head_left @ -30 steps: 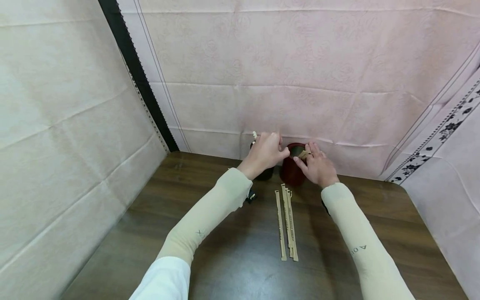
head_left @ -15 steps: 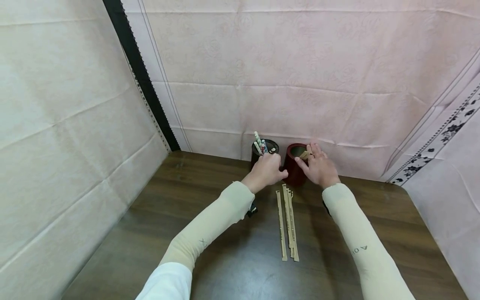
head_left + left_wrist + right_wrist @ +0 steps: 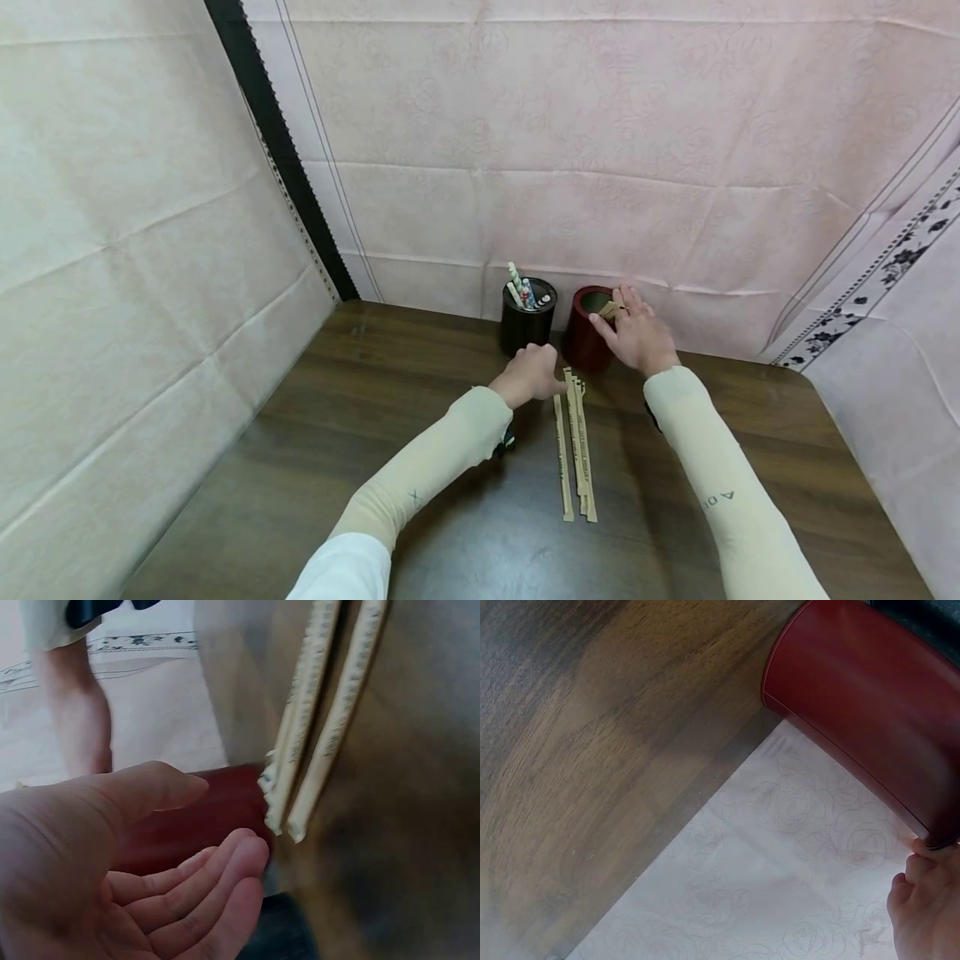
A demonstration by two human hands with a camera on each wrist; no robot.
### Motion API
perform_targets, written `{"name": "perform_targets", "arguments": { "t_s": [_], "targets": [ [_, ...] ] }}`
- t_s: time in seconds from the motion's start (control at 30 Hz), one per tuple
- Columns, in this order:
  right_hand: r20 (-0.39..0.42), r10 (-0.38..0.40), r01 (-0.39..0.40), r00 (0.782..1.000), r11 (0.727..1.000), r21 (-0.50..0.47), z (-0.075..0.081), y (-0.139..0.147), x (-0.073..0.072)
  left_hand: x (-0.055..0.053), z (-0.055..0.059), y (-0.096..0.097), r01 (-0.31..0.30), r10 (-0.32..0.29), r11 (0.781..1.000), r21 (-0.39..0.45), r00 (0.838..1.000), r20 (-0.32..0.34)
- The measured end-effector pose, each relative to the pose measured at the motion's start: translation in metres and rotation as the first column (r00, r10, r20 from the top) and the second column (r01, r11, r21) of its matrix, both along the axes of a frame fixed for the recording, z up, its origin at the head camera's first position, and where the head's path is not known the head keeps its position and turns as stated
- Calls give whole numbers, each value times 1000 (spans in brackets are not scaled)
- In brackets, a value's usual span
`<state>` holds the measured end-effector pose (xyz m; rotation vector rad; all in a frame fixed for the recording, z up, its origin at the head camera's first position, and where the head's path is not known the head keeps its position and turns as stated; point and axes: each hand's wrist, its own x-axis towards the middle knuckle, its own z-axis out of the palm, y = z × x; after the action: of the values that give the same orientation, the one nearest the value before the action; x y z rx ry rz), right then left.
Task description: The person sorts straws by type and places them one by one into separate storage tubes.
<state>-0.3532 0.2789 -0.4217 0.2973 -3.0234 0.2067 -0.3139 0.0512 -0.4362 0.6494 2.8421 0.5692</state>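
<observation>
My left hand (image 3: 531, 373) is low over the table in front of the black cup (image 3: 524, 329), near the top ends of several slim tan paper-wrapped sticks (image 3: 576, 442). In the left wrist view its thumb and loosely bent fingers (image 3: 180, 900) stand apart with nothing between them. Dark red in colour, a cup (image 3: 582, 342) stands upright to the right of the black one. At its right rim rests my right hand (image 3: 641, 333), thumb and fingers spread. Tan paper ends (image 3: 609, 310) stick out of the cup beside the thumb. Printed text runs along the sticks (image 3: 341, 720).
Several patterned, straw-like tubes (image 3: 522, 287) stand in the black cup. Both cups are close to the pale cloth wall (image 3: 570, 167) at the back edge of the wooden table (image 3: 420, 383). Another cloth wall (image 3: 187, 292) borders the left side.
My left hand has drawn back from above the cups, down toward the paper-wrapped sticks, uncovering the black cup. My right hand has stayed at the red cup.
</observation>
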Motion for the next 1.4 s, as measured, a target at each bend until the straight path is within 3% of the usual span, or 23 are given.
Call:
{"name": "perform_targets", "arguments": {
  "t_s": [0.2, 0.3, 0.37, 0.63, 0.73, 0.87, 0.97, 1.1, 1.23, 1.33, 1.4],
  "targets": [
    [12, 0, 0, 1000, 1000, 12, 0, 1, 0, 0, -22, 3, -28, 28, 1000, -2, 996, 83],
    [16, -1, 1, 1000, 1000, 14, 0, 2, 0, -3, -31, 5, -32, 31, 999, 6, 990, 135],
    [18, -3, 2, 1000, 1000, 12, 0, 2, 0, -10, -44, 7, -43, 44, 999, -6, 988, 151],
    [15, -5, 5, 1000, 1000, 19, -2, 3, -1, -8, -52, 11, -56, 51, 998, 21, 978, 204],
    [11, -6, 5, 1000, 1000, 16, -3, 3, -2, -17, -63, 15, -78, 70, 997, 27, 972, 224],
    [7, -4, 4, 1000, 1000, 12, -3, 3, -3, -37, -93, 25, -116, 108, 993, 22, 965, 239],
    [4, -5, 5, 1000, 1000, 16, -2, 4, -3, -46, -100, 28, -131, 118, 991, 30, 952, 282],
    [1, -7, 7, 1000, 1000, 20, -1, 3, -2, -47, -91, 26, -128, 102, 991, 48, 928, 358],
    [-4, -6, 6, 1000, 1000, 22, 0, 3, -1, -46, -91, 25, -135, 93, 987, 91, 926, 365],
    [-1, -3, 3, 1000, 1000, 28, -1, 2, -1, -37, -83, 21, -143, 87, 981, 128, 925, 369],
    [3, -2, 2, 1000, 1000, 29, -2, 3, -2, -37, -86, 20, -149, 90, 979, 140, 929, 360]
  ]
}}
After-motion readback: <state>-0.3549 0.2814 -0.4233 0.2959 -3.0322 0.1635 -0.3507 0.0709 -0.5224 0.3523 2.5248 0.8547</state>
